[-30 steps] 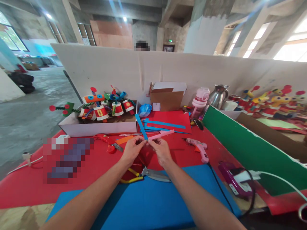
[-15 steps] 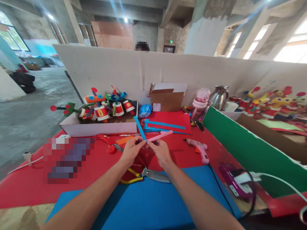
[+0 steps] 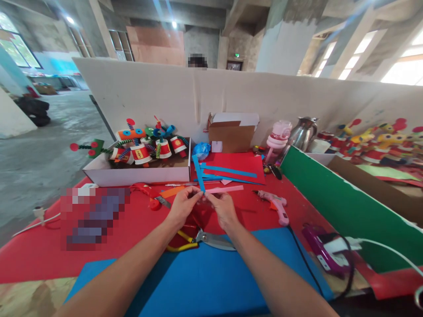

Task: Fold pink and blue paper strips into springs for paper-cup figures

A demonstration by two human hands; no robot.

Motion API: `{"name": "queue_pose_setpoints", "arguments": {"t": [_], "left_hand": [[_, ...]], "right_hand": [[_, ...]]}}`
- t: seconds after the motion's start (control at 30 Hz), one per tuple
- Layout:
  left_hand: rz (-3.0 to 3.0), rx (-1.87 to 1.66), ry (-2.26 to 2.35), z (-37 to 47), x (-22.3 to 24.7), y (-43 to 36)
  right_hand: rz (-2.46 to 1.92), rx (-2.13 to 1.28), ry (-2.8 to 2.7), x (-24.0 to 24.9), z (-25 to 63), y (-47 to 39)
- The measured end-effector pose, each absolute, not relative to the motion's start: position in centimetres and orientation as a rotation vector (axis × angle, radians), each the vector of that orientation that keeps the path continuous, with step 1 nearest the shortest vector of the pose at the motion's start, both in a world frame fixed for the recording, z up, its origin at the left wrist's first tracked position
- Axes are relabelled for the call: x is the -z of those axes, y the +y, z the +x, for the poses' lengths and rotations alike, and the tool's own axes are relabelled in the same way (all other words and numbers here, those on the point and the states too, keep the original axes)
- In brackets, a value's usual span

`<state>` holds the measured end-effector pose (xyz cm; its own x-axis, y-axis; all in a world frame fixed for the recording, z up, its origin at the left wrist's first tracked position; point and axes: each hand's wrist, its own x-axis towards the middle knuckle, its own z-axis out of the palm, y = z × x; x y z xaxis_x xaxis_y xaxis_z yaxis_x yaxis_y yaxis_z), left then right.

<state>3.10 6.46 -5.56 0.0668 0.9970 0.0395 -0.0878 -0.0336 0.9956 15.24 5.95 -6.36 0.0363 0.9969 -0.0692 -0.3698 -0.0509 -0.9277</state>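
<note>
Here, flat blue strip (image 3: 199,175), slim pink strip (image 3: 228,189) between fingers (image 3: 194,198)

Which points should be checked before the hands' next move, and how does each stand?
1. Strips held: left hand and right hand pinch where the narrow blue paper strip meets the narrow pink paper strip: ok.
2. Strips bonded: fingertips cover the joint: cannot tell.
3. Pink plastic glue gun lying apart from both hands: ok.
4. Glue gun hot: cannot tell.
5. Yellow-handled metal shears clear of the arms in view: blade runs up to the right forearm: not ok.
</note>
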Motion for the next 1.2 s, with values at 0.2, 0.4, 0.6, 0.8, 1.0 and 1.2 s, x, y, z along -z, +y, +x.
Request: {"name": "queue_pose_setpoints", "arguments": {"t": [0.2,0.4,0.6,0.8,1.0,1.2], "left_hand": [[1.276,-1.188,1.143,3.0,5.5,6.4],[1.302,-1.235,1.223,2.9,6.0,6.7],[1.246,-1.314,1.242,2.1,5.8,7.3],[1.223,-1.359,1.229,1.2,5.8,8.0],[1.038,-1.283,0.979,2.0,5.3,7.2],[1.037,-1.217,0.965,2.9,5.2,6.6]], "right_hand": [[-1.037,-1.3,-0.958,6.5,15.4,5.8],[-1.073,-1.225,-0.943,6.7,15.7,6.3],[-1.055,-1.181,-0.738,6.5,17.2,7.8],[-0.908,-1.061,-0.596,5.3,19.8,8.8],[-0.908,-1.209,-0.581,5.9,19.2,8.7],[-0.793,-1.632,-0.733,6.5,16.2,6.7]]}}
